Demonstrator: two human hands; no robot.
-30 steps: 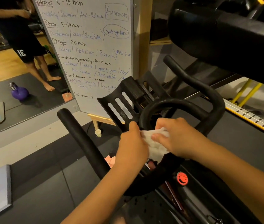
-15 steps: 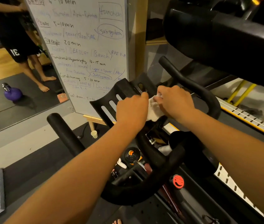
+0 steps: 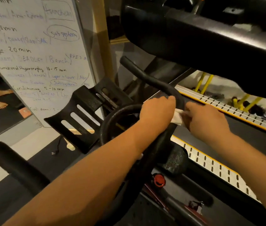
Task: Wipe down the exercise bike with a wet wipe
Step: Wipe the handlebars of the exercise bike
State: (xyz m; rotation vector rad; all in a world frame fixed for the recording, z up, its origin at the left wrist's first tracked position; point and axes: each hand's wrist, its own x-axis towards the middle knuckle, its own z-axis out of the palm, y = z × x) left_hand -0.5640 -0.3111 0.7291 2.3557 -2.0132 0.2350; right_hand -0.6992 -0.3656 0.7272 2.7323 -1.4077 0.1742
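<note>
Head view, hidden parts: we see only a small pale patch of the wet wipe [image 3: 178, 117]; the rest is covered by the two hands, and its edges are smeared by motion blur.
Head view, cut off: the whiteboard [image 3: 36, 51] runs off the top and left edges, and much of its handwriting is too faint for us to read. The large black padded bar [image 3: 202, 41] at upper right leaves the frame on the right.
Head view, hard to make out: the lower frame of the exercise bike [image 3: 147, 162] lies in shadow beneath the forearms; we can pick out a red knob [image 3: 159, 180] there and little else.
Left hand [image 3: 157, 112]: curled closed over the right-hand handlebar horn [image 3: 152, 80], at the place where the horn meets the round loop of the bars. Its fingertips are turned away from us.
Right hand [image 3: 205, 119]: fingers drawn together, pinching the wipe against the bar; the hand is blurred.
Wipe, position: between the two hands, touching both, pressed on the horn just beside the left thumb.
Wipe, appearance: white, crumpled, bunched into a wad.
Bike, appearance: matte black foam-covered bars, a black slotted tablet tray [image 3: 80, 118] in front of the loop, and the left horn [image 3: 14, 165] at lower left.
Surroundings: a perforated pale rail with yellow edging [image 3: 210, 165] beside the bike on the right.
</note>
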